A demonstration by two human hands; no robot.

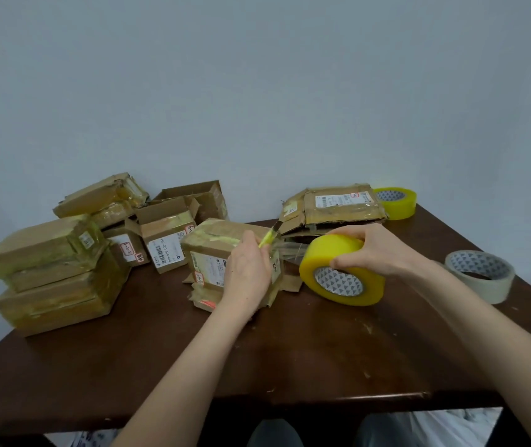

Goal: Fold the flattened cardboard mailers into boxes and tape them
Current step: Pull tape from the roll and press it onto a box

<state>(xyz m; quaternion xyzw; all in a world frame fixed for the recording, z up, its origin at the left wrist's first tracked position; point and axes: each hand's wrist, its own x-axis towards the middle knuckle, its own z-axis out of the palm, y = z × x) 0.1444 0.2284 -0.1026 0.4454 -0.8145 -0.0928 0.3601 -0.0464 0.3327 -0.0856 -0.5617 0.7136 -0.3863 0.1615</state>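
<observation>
Two bare hands work over a dark brown table [148, 359]. The left hand [247, 275] is in front of a small cardboard box [215, 250] that sits in the middle of the table. Its fingers are curled round a little yellow cutter [268, 239], and the thin blade points up and away to the right. The right hand [377, 250] grips a big roll of yellow tape [341, 275] from the top, with the thumb on the near side by the hole. The roll stands on its edge on the table, just beside the box. A strip of clear tape [290, 250] runs from the roll to the box, and the cutter is right at this strip. The box has white labels and old shiny tape on it, and its bottom flaps stick out onto the table. Behind the roll, near the wall, lie some flat cardboard mailers [338, 204] in a low stack. A second yellow roll [398, 203] sits just behind that stack. A pale tape roll [480, 277] lies flat on the right side of the table, well apart from the hands. On the left is a pile of taped boxes [51, 262], stacked on each other. Behind the middle box stand some open boxes [174, 227] with their flaps up.
</observation>
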